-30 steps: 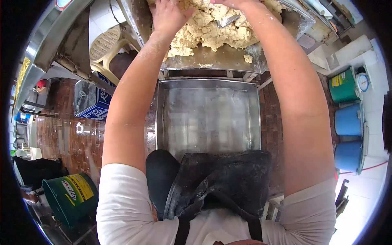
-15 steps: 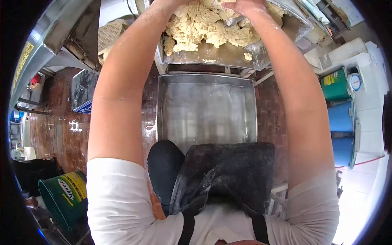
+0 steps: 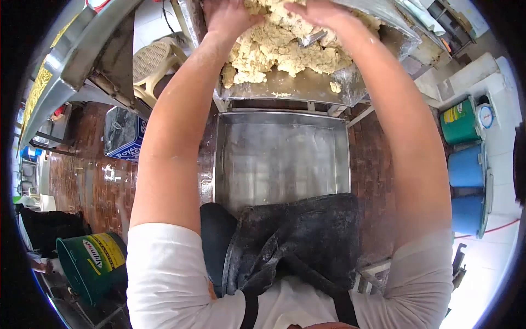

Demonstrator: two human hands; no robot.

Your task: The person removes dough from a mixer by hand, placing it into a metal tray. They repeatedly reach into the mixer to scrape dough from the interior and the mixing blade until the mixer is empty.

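Note:
A lumpy mass of pale yellow dough lies heaped on a metal work surface at the top of the view. My left hand is at the dough's upper left edge, fingers stretched forward and thumb out to the side. On the other side my right hand lies over the upper part of the dough, its thumb extended toward the left and its far fingers cut off by the frame. Between the hands, a piece of shiny metal sticks out of the dough, mostly buried.
Below the work surface, a large rectangular metal tray sits in front of my dark apron. Green tub at lower left, plastic chair at upper left. Blue containers and a green bucket line the right side.
My left hand has come further into view at the dough's left edge, its fingers now showing. The whole view has shifted slightly, with the dough and tray lower in it.

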